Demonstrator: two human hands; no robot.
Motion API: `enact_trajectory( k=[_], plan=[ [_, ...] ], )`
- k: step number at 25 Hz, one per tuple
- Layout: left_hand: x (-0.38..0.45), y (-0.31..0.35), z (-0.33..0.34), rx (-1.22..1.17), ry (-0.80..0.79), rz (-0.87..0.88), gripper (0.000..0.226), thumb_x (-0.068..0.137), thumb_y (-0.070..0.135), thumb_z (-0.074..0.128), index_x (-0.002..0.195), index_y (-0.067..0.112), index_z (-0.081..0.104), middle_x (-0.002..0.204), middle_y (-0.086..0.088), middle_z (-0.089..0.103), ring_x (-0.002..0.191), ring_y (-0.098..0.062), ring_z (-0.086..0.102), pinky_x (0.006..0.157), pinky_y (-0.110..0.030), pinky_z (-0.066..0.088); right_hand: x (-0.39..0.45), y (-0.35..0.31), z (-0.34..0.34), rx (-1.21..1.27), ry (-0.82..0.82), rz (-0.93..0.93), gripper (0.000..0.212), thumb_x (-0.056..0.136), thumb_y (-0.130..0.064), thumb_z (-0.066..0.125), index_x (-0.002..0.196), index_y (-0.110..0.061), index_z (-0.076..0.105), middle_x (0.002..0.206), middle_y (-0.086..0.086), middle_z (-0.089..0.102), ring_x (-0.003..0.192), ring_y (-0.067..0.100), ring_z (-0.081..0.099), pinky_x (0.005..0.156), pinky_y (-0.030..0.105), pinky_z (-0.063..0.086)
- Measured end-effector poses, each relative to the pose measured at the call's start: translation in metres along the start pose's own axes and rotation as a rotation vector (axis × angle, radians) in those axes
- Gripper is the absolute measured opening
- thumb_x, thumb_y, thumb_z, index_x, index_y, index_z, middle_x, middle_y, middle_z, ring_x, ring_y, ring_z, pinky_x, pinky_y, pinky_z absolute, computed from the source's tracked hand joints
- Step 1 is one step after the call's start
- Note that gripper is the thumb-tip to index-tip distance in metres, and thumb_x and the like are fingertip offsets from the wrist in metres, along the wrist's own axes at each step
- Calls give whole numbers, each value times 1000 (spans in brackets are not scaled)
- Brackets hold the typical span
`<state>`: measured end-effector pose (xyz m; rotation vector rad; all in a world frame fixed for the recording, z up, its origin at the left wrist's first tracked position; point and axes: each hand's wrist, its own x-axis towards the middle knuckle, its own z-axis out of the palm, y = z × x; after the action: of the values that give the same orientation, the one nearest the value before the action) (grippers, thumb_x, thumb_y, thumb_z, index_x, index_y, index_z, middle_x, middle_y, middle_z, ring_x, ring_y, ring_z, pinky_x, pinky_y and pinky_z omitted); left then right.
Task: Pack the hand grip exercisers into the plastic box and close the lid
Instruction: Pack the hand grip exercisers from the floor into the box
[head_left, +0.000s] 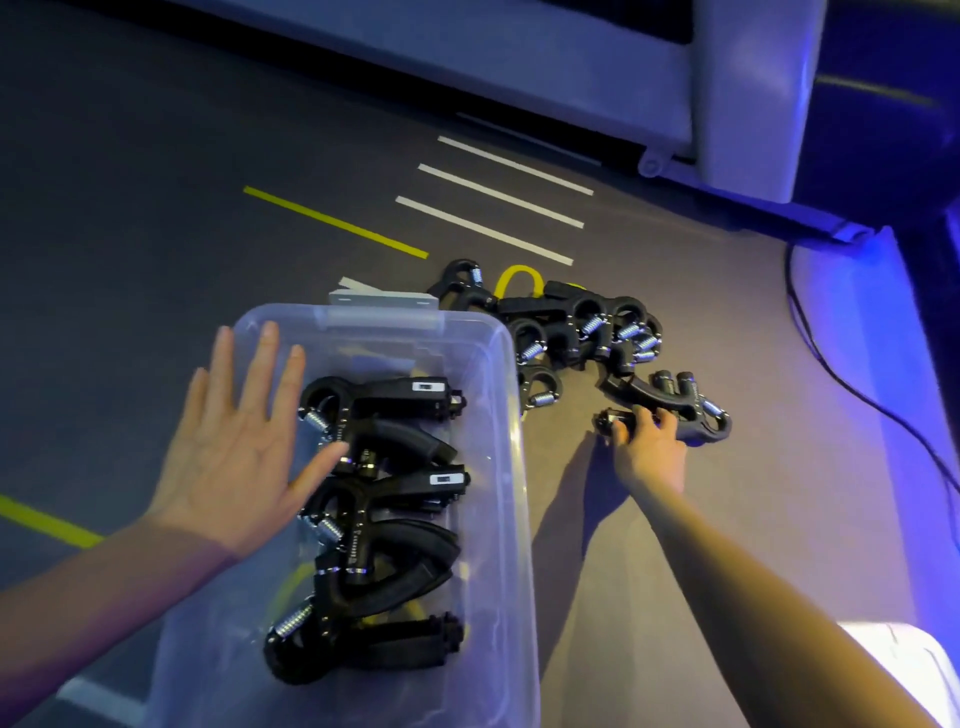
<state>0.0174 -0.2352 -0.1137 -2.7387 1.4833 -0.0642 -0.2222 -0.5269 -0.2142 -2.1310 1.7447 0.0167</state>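
The left hand (236, 447) hovers flat, fingers spread, over the plastic box (511, 395) holding several exercisers (384, 415). Right of the box, the right hand (647, 449) has its grip clamped on an exerciser (660, 402) on the floor (675, 519).

We cannot read any text here. We see small white labels on two hand grip exercisers (382, 410) inside the plastic box (511, 467), and pale print along their stems, but all of it is too blurred to make out.
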Motion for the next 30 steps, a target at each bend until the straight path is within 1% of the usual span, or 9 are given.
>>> enact_trajectory(
  k=[5, 8, 11, 14, 17, 20, 23, 27, 30],
  plan=[
    [6, 42, -22, -165, 92, 135, 83, 87, 63, 19, 144, 3, 22, 154, -18, 12, 140, -38, 10, 109, -59, 17, 6, 1, 3, 214, 111, -4, 25, 92, -19, 55, 108, -2, 64, 124, 18, 47, 98, 42, 58, 93, 44, 44],
    [9, 95, -31, -259, 142, 321, 82, 85, 62, 26, 145, 6, 23, 155, -13, 12, 142, -33, 9, 110, -55, 19, -7, 6, -1, 279, 152, -21, 21, 90, -14, 59, 105, -2, 68, 120, 16, 52, 100, 34, 57, 90, 34, 43],
    [15, 129, -35, -296, 64, 357, 83, 84, 64, 23, 143, 6, 29, 154, -14, 14, 141, -33, 11, 107, -57, 22, -23, 12, -7, 354, 205, -5, 21, 87, -15, 64, 101, -1, 69, 115, 16, 56, 93, 26, 56, 81, 24, 38],
    [20, 144, -26, -358, -44, 310, 91, 78, 68, 7, 148, 9, 4, 155, -9, -12, 140, -26, -17, 115, -50, 5, -41, 12, -21, 422, 245, -42, 21, 86, -14, 66, 102, 0, 68, 111, 11, 55, 82, 15, 52, 75, 18, 34],
    [21, 151, -22, -330, -146, 304, 90, 76, 68, 0, 145, 12, -14, 150, -5, -30, 134, -20, -33, 115, -43, -8, -58, 8, -35, 531, 305, -125, 19, 84, -17, 69, 99, -6, 68, 104, 1, 54, 76, 3, 54, 73, 23, 42],
    [21, 151, -23, -326, -176, 314, 85, 80, 63, 7, 143, 14, -19, 149, -4, -34, 133, -18, -36, 114, -39, -10, -80, -4, -55, 687, 376, -213, 8, 83, -16, 69, 91, -15, 67, 97, -12, 53, 84, -6, 56, 73, 23, 45],
    [17, 138, -23, -355, -135, 362, 84, 79, 64, 1, 143, 14, -18, 150, -2, -29, 136, -17, -31, 115, -38, -8, -107, -20, -78, 776, 428, -409, 10, 83, -12, 70, 88, -19, 65, 101, -16, 53, 92, -1, 56, 75, 25, 50],
    [5, 89, -32, -425, -92, 327, 82, 78, 64, 7, 140, 17, -18, 151, 1, -21, 140, -17, -20, 111, -31, -11, -143, -54, -93, 772, 353, -693, 11, 86, -22, 61, 95, -17, 65, 111, -12, 55, 98, 17, 58, 73, 28, 49],
    [-11, 39, -42, -414, -53, 246, 85, 78, 65, 11, 141, 16, -16, 150, 1, -18, 141, -17, -15, 112, -32, -7, -166, -86, -94, 706, 270, -850, 21, 89, -15, 54, 105, -13, 67, 116, -5, 59, 109, 17, 57, 83, 23, 46]
  ],
)
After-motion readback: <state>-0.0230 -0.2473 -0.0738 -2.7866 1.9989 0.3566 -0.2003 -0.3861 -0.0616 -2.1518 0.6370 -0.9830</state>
